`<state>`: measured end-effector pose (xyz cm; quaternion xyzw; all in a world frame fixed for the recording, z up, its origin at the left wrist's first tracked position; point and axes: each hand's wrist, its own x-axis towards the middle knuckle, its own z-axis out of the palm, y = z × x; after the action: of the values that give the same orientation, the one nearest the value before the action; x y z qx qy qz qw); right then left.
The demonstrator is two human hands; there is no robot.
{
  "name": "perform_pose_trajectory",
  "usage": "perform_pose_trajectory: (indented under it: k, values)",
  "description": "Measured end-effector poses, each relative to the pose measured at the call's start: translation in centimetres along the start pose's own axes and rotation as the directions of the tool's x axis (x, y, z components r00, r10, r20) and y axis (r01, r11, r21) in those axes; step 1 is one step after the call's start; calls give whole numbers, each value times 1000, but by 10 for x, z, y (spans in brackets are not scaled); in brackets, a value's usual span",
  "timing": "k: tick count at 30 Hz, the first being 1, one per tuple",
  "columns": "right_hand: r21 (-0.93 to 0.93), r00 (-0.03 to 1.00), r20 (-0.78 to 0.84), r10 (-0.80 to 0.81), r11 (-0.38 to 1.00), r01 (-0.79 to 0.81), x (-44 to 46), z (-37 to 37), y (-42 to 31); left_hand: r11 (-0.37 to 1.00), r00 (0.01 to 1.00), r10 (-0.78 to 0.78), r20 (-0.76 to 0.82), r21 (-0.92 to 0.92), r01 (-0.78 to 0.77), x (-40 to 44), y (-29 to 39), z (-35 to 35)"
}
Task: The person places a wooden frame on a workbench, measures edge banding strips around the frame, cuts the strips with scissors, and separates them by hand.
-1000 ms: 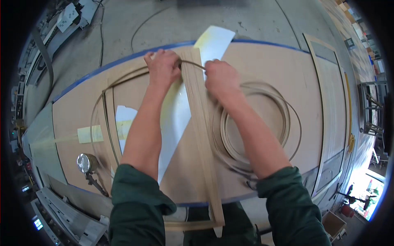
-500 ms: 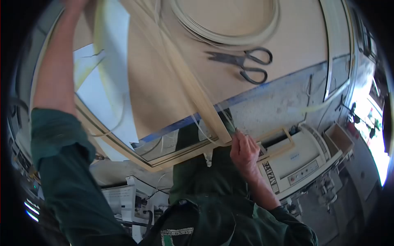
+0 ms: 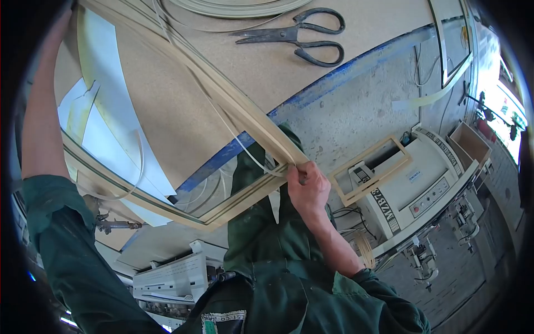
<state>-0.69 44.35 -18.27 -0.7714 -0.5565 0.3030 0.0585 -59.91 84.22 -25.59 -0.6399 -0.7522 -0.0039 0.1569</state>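
The left hand's fingers are out of view, state untellable; smooth white sheets [image 3: 111, 67] lie partly under the grooved wooden frame [image 3: 242, 201]; the brown worktop [image 3: 161, 94] bears a pale coil [image 3: 239, 8] and dark metal scissors [image 3: 282, 35]; the right hand [image 3: 310, 189] pinches a thin, curving strip [image 3: 243, 147] at the frame's corner, fingers narrow

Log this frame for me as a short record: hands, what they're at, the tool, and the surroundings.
right hand: at a corner of the wooden frame; exact grip unclear
left hand: out of view, forearm reaching toward the picture's upper left
pale strip: loose, curving up to the right hand
tool: black scissors lying on the tabletop, handles toward the picture's right
coil: pale coiled strip beyond the scissors, partly cut off
sheets: white, under the frame
nearby: white machine marked MZB73, small wooden frame against it
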Motion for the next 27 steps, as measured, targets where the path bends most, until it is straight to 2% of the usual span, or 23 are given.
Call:
perform_pose_trajectory:
  k: [4, 6, 10, 12, 13, 14, 16, 17, 18, 19, 21, 25, 27]
  values:
    - [-4, 999, 23, -41, 999, 41, 4, -1, 0, 986, 995, 23, 99, 161, -39, 25, -70, 73]
    - [-13, 995, 33, -96, 995, 97, 5, 0, 7, 950, 988, -72, 138, 310, 26, -2, 0, 4]
    - [15, 992, 36, -119, 993, 119, 7, 1, 9, 979, 988, -94, 120, 194, 69, -5, 22, -17]
    - [-54, 972, 1, -235, 971, 235, 10, -2, 7, 983, 986, -112, 124, 158, 92, -21, 50, -35]
    - [-52, 969, 4, -247, 968, 247, 12, -2, 5, 993, 988, -45, -148, 103, 60, -38, 74, -57]
    - [-54, 971, 4, -240, 969, 240, 13, -1, 5, 998, 914, 17, -405, 57, 7, -59, 99, -77]
    - [-71, 977, 33, -212, 974, 213, 7, -2, 3, 956, 903, 132, -409, -188, -225, -124, 145, -127]
    - [-9, 995, 60, -81, 997, 82, 7, -2, 1, 869, 867, 243, -434, -300, -393, -169, 178, -153]
    - [45, 995, 86, 48, 998, -52, 5, -1, 1, 833, 870, 332, -366, -320, -452, -220, 207, -170]
    - [21, 994, 95, 56, 998, -58, 3, -2, 2, 726, 859, 511, -9, -531, -437, -264, 227, -192]
    - [72, 992, 107, 63, 995, -71, 5, 0, 5, 543, 730, 682, -49, -635, -550, -317, 258, -210]
    - [72, 988, 141, 56, 995, -67, 4, 2, 4, 629, 724, 683, 95, -580, -517, -358, 246, -226]
    - [200, 995, 85, 50, 978, -66, 4, 5, 5, 698, 707, 680, 195, -466, -543, -370, 229, -245]
